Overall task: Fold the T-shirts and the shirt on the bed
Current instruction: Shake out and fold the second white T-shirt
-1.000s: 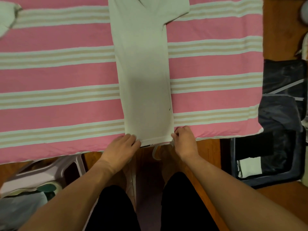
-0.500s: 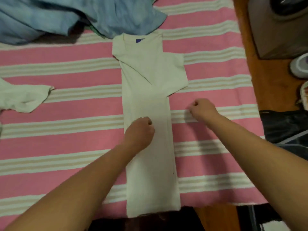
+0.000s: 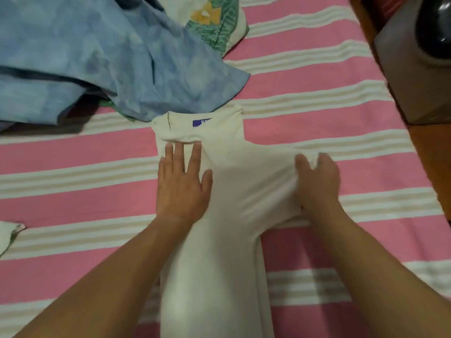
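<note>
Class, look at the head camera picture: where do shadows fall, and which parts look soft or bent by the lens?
Head view: even, dim indoor light, no glare; a soft shadow lies under the blue garment on the bedsheet; the left hand and right hand look slightly soft; the stripes bow towards the edges, a wide-angle effect.

- Two bare forearms enter from the lower edge, either side of the cream cotton T-shirt (image 3: 227, 191); no sleeve shows on either.
- The left hand (image 3: 181, 186), left of the T-shirt's middle, wears no ring, glove or watch.
- The right hand (image 3: 318, 181), at the T-shirt's right side, is likewise unadorned; its wrist carries no band.
- Fingernails are short and unpainted.
</note>
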A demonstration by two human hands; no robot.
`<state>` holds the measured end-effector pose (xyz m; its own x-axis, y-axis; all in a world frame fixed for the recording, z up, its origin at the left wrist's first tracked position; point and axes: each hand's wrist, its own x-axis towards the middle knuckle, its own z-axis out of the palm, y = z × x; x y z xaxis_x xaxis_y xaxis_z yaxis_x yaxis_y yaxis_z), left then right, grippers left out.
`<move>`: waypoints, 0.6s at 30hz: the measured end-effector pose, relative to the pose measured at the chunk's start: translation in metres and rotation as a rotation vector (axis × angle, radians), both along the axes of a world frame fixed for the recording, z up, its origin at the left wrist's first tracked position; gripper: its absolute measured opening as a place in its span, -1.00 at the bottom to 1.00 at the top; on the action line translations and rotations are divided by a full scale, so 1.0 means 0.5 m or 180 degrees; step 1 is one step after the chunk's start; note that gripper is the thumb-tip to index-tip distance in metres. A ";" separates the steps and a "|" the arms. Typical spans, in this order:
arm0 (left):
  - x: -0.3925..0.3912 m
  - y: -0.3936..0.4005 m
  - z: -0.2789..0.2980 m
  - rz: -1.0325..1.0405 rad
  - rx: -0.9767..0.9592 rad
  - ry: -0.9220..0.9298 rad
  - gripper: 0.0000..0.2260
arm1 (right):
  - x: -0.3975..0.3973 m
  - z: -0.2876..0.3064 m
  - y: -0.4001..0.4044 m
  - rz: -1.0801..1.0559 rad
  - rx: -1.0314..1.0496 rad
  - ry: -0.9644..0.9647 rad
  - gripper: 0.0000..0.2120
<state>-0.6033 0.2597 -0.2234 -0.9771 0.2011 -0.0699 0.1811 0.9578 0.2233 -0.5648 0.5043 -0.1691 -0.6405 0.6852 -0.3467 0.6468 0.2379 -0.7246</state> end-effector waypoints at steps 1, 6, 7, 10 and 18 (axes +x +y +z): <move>-0.028 -0.001 -0.004 -0.0054 -0.0061 -0.0006 -0.44 | 0.023 -0.001 0.009 -0.0043 0.0372 0.0136 -0.64; -0.134 0.001 -0.007 -0.0318 -0.0446 -0.0364 -0.44 | 0.052 -0.041 0.029 0.0028 0.0399 0.0261 -0.78; -0.149 0.002 -0.001 -0.0352 -0.0545 -0.0374 -0.46 | 0.048 -0.043 0.032 0.0058 0.0385 0.0262 -0.78; -0.211 -0.008 0.033 -0.0590 -0.0631 0.0062 -0.59 | 0.057 -0.028 0.037 0.0203 0.0104 0.0205 -0.77; -0.291 -0.064 0.087 -0.1770 -0.0612 0.0770 -0.73 | 0.113 -0.012 0.009 0.0388 -0.0477 0.0331 -0.78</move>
<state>-0.7488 0.2279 -0.1799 -0.7229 0.6888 0.0544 0.6868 0.7249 -0.0530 -0.5084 0.5090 -0.1752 -0.7530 0.5464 -0.3667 0.5399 0.1944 -0.8190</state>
